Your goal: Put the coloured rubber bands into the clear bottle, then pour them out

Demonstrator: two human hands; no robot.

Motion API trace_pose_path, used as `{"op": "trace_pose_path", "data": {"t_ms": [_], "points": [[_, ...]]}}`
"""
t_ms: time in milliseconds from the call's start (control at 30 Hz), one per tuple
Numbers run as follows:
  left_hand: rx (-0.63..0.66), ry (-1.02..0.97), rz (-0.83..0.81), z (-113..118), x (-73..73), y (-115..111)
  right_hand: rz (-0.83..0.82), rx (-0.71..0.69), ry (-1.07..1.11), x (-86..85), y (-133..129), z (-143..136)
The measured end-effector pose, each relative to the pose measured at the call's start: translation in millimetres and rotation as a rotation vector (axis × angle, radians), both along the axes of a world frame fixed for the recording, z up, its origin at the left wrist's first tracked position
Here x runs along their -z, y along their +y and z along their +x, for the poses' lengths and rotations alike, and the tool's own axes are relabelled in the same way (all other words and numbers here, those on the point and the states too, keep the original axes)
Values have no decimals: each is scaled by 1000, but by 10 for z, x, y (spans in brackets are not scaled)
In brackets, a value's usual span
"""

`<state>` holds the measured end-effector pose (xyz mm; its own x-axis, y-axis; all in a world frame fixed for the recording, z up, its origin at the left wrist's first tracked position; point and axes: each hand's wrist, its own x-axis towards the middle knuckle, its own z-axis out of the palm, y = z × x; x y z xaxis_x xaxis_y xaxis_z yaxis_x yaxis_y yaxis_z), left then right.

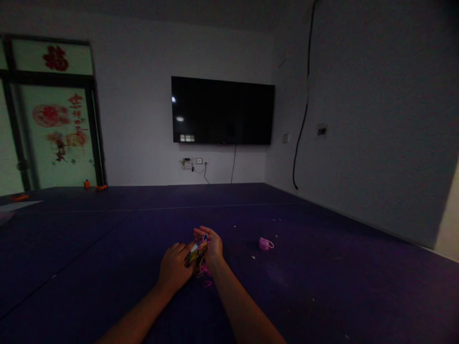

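Note:
Near the middle of the dark purple surface [150, 239], my left hand [176, 266] and my right hand [214, 246] meet around a bundle of small colourful bands [199, 249], pink, yellow, dark and white. The fingers of my left hand curl against the left side of the bundle. My right hand is cupped on its right side, palm turned inward, with bands against the palm. More pink bands [204, 268] hang or lie just below, between my wrists. A small pink container with a loop [264, 244] sits to the right of my hands.
White scraps [253, 258] are scattered on the surface. Orange objects [87, 184] stand at the far left edge near a glass door [68, 167]. A black television [222, 112] hangs on the back wall; a black cable [301, 131] hangs on the right wall.

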<state>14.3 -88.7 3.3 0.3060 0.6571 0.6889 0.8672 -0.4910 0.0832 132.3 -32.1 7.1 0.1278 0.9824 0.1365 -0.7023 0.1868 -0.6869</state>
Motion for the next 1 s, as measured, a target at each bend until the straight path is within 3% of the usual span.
{"op": "trace_pose_path", "data": {"t_ms": [133, 533, 867, 1000], "points": [[-24, -6, -27, 11, -19, -16, -10, -15, -30, -17, -9, 4], [-65, -20, -41, -10, -38, -27, 138, 136, -309, -6, -62, -75], [-31, -65, 19, -16, -34, -15, 52, 67, -30, -11, 24, -90], [-22, -65, 43, -26, -21, -5, 33, 45, -66, 23, 43, -88]]}}
